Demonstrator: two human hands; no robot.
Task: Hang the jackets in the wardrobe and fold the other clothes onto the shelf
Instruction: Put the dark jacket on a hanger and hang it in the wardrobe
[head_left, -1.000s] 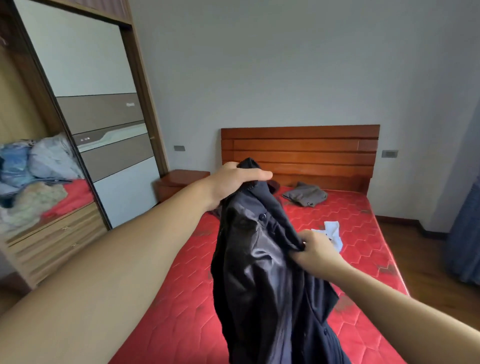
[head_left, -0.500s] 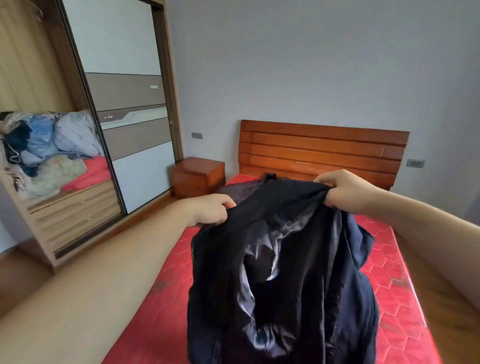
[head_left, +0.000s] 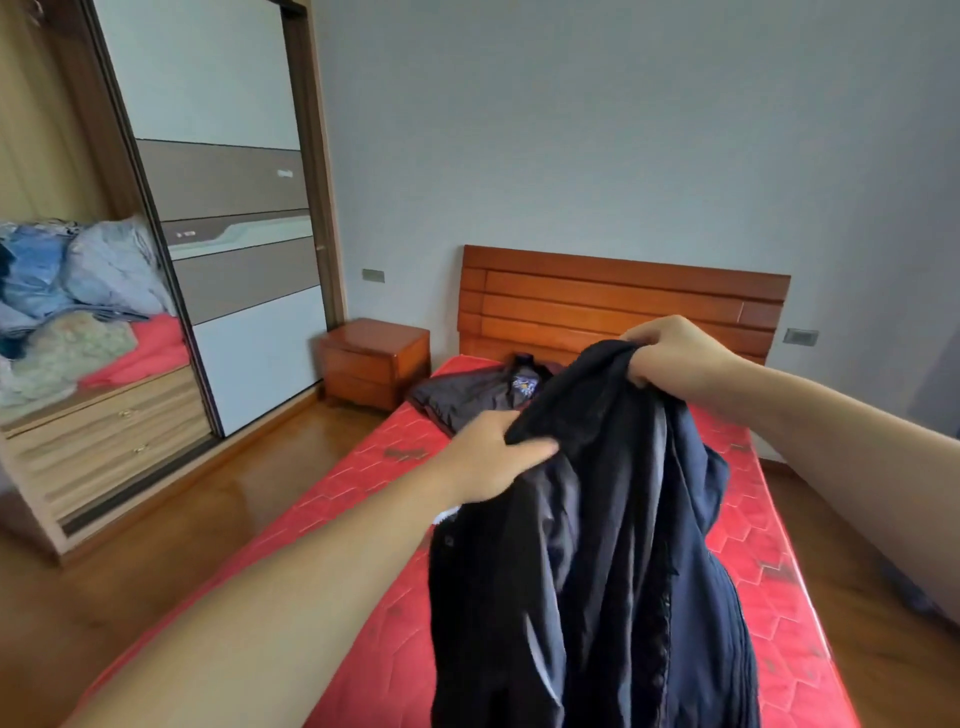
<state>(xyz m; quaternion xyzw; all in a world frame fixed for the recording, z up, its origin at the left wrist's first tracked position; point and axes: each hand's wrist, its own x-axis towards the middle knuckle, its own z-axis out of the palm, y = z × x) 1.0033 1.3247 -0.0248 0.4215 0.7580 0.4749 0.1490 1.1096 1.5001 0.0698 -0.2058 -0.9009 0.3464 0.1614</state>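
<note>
Both hands, left hand (head_left: 493, 457) and right hand (head_left: 670, 351), pinch one dark navy jacket (head_left: 597, 545) above the red mattress (head_left: 363, 488); a second dark jacket (head_left: 467, 395) lies near the headboard (head_left: 623, 306).

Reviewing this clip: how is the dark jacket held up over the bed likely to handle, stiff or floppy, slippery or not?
Likely floppy: the dark jacket hangs in loose folds below the left hand and right hand gripping its top. Its shiny lining suggests it may be slippery. It probably weighs little.

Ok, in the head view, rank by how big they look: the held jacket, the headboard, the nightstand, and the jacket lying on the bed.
1. Held jacket, though nearness inflates it.
2. Headboard.
3 and 4. Nightstand and jacket on the bed look alike; the latter is partly hidden.
</note>
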